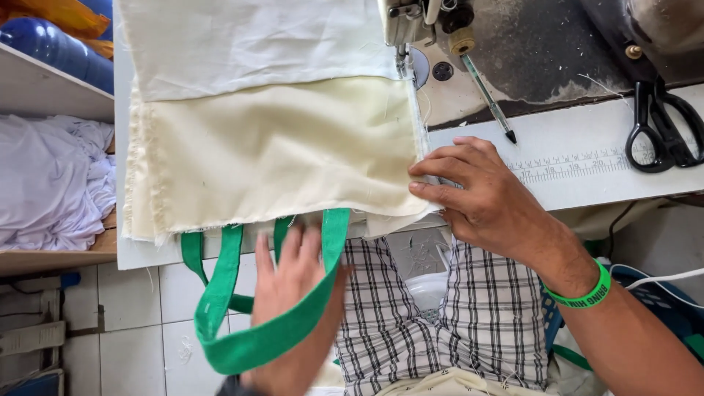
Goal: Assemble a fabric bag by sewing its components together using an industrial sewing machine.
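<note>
The cream cloth (271, 147) covers most of the table's upper left and centre, leaving no bare surface there. At top centre the sewing machine head (418, 22) and its needle block passage above the cloth's right edge. Bare white tabletop (579, 187) lies open at centre right, between a pen (488, 95) and black scissors (664, 125). Below the table edge, the green strap loop (249, 323) hangs across the lower-left gap.
</note>
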